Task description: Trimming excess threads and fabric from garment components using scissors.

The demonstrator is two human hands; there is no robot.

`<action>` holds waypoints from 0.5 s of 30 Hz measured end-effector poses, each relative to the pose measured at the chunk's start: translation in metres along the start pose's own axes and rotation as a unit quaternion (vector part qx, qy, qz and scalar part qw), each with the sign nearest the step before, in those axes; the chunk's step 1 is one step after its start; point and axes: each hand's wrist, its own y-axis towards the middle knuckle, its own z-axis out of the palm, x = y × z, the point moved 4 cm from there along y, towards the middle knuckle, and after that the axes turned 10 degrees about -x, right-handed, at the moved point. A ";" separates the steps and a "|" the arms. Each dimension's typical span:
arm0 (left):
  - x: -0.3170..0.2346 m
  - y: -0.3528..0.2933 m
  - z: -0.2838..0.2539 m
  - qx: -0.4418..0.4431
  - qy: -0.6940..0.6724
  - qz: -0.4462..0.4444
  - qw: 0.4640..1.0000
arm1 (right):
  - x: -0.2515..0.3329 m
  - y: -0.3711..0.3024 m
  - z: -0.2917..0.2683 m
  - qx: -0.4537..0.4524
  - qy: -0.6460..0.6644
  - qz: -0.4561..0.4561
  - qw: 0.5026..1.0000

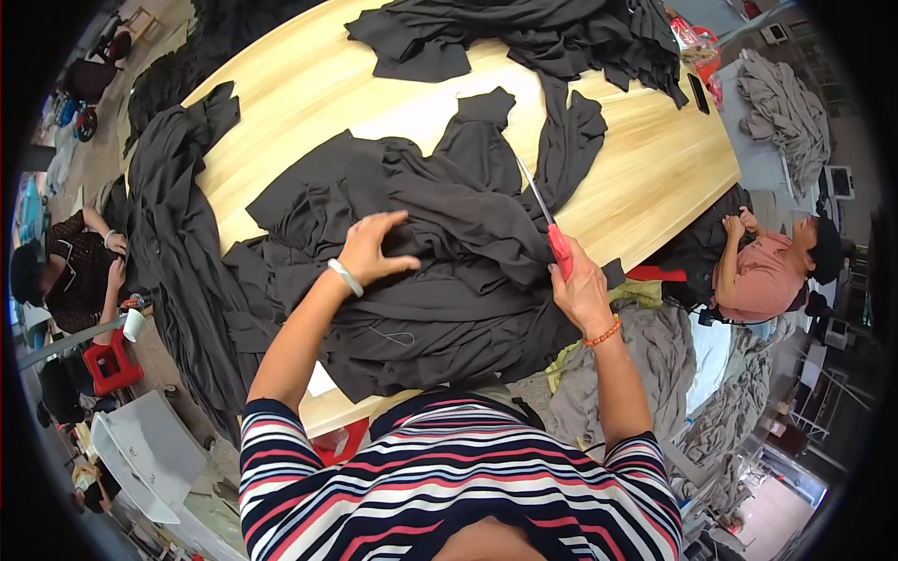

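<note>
A heap of black garments (327,182) lies crumpled on the pale wooden table (645,168) in front of me. My left hand (372,251) hovers at or rests on the cloth, thumb and fingers apart, holding nothing. To the right, my right hand (582,292) is closed round the red handle of a pair of scissors (558,248). Their slim metal blades point up and away from me, over the garment's right side. A thin loop of pale thread (398,337) lies on the dark fabric nearest me.
More black garments (561,37) cover the far edge, and others (173,196) drape down the left side. A black phone (698,93) lies at the far right. Grey cloth (636,365) is piled beside my right arm. People (762,271) sit on both sides; a red stool (112,365) stands left.
</note>
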 end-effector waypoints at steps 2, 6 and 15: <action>0.018 -0.018 0.007 -0.015 0.127 0.053 0.990 | 0.007 0.001 -0.002 0.023 0.005 -0.002 1.000; 0.021 -0.012 -0.017 -0.134 -0.073 -0.069 0.986 | 0.014 0.004 -0.021 0.001 0.009 -0.029 1.000; -0.216 -0.060 -0.198 -0.058 -0.193 0.141 0.969 | 0.007 0.009 -0.166 -0.082 0.137 -0.060 0.985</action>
